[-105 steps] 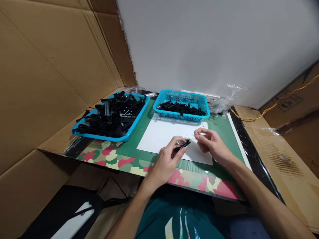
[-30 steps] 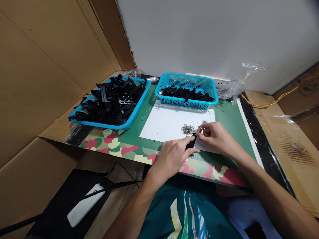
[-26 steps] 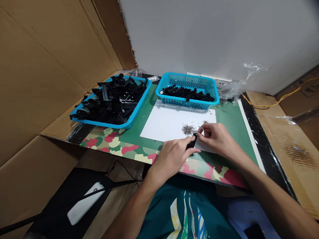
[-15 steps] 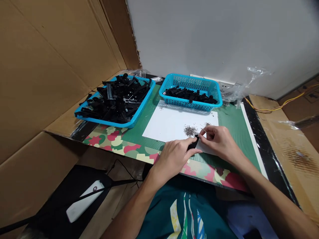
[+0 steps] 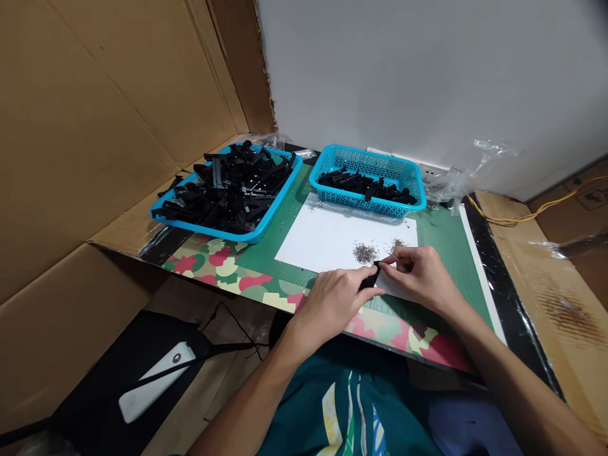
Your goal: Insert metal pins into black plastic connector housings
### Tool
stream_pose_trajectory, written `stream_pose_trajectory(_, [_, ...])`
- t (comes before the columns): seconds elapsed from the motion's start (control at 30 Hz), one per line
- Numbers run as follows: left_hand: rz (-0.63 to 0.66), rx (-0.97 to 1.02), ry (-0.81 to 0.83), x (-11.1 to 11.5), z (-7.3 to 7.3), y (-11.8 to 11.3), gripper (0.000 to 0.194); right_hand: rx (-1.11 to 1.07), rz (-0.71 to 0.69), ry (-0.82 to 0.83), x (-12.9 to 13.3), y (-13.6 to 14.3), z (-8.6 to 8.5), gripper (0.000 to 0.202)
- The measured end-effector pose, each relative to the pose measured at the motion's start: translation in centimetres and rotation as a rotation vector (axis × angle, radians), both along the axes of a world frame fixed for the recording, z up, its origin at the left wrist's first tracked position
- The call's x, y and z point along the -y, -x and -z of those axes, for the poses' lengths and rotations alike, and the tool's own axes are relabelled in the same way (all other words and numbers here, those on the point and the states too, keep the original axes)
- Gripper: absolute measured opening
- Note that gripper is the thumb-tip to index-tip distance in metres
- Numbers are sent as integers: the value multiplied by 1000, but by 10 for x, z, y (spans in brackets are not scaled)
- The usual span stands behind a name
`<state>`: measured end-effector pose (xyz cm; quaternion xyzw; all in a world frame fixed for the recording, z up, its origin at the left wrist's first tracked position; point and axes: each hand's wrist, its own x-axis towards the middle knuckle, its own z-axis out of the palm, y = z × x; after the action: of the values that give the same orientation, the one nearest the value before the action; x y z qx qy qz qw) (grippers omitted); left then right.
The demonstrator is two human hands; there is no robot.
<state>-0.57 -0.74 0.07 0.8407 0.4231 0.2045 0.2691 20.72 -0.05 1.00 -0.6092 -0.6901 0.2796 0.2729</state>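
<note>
My left hand (image 5: 342, 294) is closed around a black plastic part (image 5: 370, 280), held low over the near edge of a white sheet of paper (image 5: 327, 228). The fingers of my right hand (image 5: 415, 275) are pinched at the far end of this part; whatever is between the fingertips is too small to name. Just beyond the hands, a heap of tiny metal pieces (image 5: 365, 253) lies on the paper. A smaller heap of the same pieces (image 5: 398, 244) lies to its right, close to my right fingertips.
A blue tray (image 5: 266, 227) piled with black plastic parts stands at the left. Behind the paper, a smaller blue basket (image 5: 375, 204) holds more of them. Clear plastic bags (image 5: 451, 183) lie at the back right. Cardboard (image 5: 95, 114) walls the left side.
My right fingertips have closed in against the end of the black part. The whole view has shifted slightly; the left hand keeps its hold.
</note>
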Motion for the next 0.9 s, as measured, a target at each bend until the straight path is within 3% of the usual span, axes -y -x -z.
stream_pose_trajectory(0.2, [7, 37, -5, -1, 1, 0, 38, 44, -75, 73, -2, -16, -10, 33])
stream_pose_trajectory(0.47, [23, 40, -61, -1, 5, 1, 39, 94, -136, -117, -4, -19, -10, 29])
stream_pose_trajectory(0.9, [0, 27, -77, -2, 7, 0, 39, 87, -68, -72, -4, -7, -3, 15])
